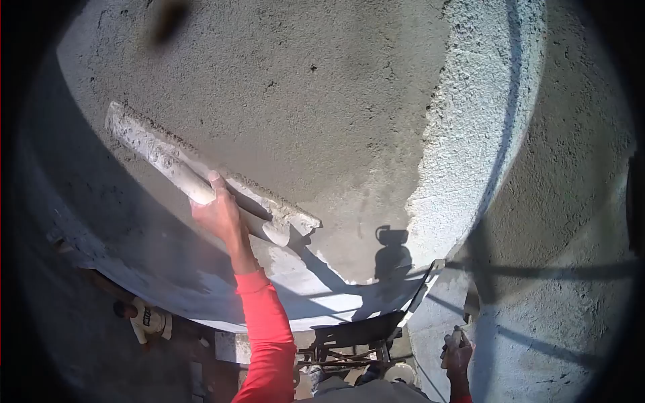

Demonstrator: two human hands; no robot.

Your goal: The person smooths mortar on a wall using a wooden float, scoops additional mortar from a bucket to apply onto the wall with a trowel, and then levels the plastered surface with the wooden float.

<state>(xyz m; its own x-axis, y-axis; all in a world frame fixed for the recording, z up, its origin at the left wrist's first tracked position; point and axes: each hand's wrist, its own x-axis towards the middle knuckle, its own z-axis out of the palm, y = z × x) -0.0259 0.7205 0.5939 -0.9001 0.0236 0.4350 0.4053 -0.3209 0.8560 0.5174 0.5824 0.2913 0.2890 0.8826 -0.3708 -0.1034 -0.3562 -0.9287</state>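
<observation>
My left hand (220, 216), at the end of a red sleeve, is closed round the handle of a long plastering float (158, 153). The float is crusted with mortar and lies slanted against the curved wall, its long edge at the grey plaster (322, 101). Low on the right, my right hand (457, 352) is closed on what looks like a trowel (471, 303). Only a brownish blade-like part of it shows above the fingers, close to the wall.
A pale, rough band (470, 114) borders the darker plaster on the right. Below are a metal scaffold frame (342, 356) and a round bucket (401, 373). Another person (149, 319) is on the ground at lower left. Shadows cross the wall.
</observation>
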